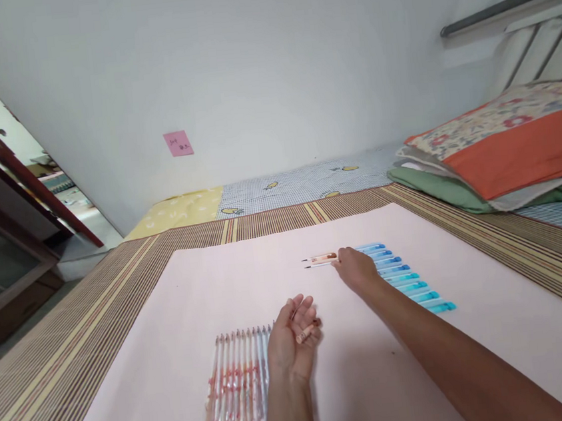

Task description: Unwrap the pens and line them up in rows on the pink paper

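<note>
My right hand (357,269) pinches a slim white pencil (321,265) with a dark point facing left, just over the pink sheet (158,330). Beside it lies a second pencil with a peach-and-brown cap (324,257). Palm up, my left hand (291,343) curls its fingers loosely around a short peach cap (306,333) with a brown end. Right of my right hand runs a column of blue and turquoise capped pencils (411,276), partly hidden by that hand and forearm. Clear-barrelled pens with pink and red patterns (236,379) lie in a row left of my left hand, which covers the row's right end.
A striped mat (85,311) surrounds the sheet. Folded orange and floral bedding (514,139) is piled at the right. Along the white wall (286,69) lies checked cloth (288,186); a pink note (178,143) is stuck above. A doorway opens at far left.
</note>
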